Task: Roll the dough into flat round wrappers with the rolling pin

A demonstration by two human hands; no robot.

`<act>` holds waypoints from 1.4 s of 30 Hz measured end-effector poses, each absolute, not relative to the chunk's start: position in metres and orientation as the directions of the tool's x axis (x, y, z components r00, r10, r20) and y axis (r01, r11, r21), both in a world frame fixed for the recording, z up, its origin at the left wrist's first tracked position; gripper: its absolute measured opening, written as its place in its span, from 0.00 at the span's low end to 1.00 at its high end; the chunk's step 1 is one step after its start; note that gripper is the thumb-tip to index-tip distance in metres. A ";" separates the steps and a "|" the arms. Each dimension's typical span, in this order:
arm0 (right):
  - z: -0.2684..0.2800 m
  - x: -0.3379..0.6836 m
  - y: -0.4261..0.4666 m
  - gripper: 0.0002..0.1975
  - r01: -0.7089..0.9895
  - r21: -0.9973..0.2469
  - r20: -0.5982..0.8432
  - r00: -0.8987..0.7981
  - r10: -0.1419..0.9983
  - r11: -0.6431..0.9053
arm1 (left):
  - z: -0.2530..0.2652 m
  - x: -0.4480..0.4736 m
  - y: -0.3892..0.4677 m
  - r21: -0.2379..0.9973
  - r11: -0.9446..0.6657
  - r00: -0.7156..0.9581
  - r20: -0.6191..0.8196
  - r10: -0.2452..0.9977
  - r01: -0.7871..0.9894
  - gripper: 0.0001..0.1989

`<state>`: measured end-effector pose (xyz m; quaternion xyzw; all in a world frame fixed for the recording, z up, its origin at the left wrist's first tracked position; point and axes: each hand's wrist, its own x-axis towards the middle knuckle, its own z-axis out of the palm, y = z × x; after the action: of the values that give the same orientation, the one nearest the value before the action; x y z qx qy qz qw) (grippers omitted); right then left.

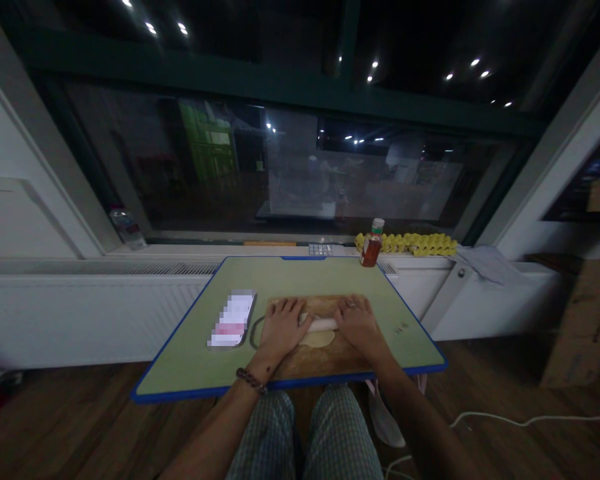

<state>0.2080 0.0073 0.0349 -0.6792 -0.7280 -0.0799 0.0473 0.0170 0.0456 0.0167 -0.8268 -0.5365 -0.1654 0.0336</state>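
On the green table (275,275) before you, near its front edge, there lies a wooden board (340,361), and your two hands are working surface to surface over it. Your left hand (284,327) is flat, with the palm down and the fingers stretched forward; it covers the left end of a pale rolling pin (323,325). Your right hand (356,323) lies in the same manner over the right end, its fingers also extended toward the far edge of the board. How firmly the palms press, you cannot tell from this view, because the hands hide both ends. Between your hands, the middle of the pin is visible, and it lies across the far part of a thin piece of dough (317,339), whose near part spreads on the board toward you. On your left wrist is a dark beaded bracelet (251,381). To the left of the board, well apart from it, a phone (236,317) lies with its screen lit. At the far right corner of the table stands a bottle (371,249) of reddish content, and just behind it are yellow egg trays (423,244) along the sill.
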 end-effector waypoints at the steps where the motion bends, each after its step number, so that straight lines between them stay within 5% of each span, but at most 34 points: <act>1: 0.038 0.207 0.013 0.22 0.997 0.061 0.147 -0.060 0.987 0.051 | 0.018 0.019 0.051 0.116 -0.412 0.367 0.289 0.885 0.904 0.25; 8: 0.052 0.205 0.047 0.23 0.998 0.041 -0.042 -0.049 0.998 0.051 | 0.026 0.024 0.079 0.128 -0.350 0.342 0.085 0.936 0.928 0.31; 17: 0.029 0.211 0.001 0.24 0.987 0.096 0.214 -0.147 0.966 0.129 | 0.006 0.014 0.033 0.081 -0.472 0.415 0.362 0.835 0.878 0.27; 28: 0.040 0.205 0.042 0.23 0.979 0.125 0.022 -0.168 0.986 0.164 | 0.020 0.024 0.068 0.127 -0.370 0.346 0.177 0.922 0.920 0.30; 42: 0.038 0.203 0.023 0.21 0.982 0.126 0.194 -0.164 0.967 0.141 | 0.015 0.020 0.064 0.085 -0.436 0.394 0.304 0.868 0.896 0.26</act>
<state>0.2032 0.0233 0.0375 -0.6457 -0.7547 -0.1115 0.0330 0.0205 0.0638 0.0153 -0.8335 -0.5290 -0.1529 0.0463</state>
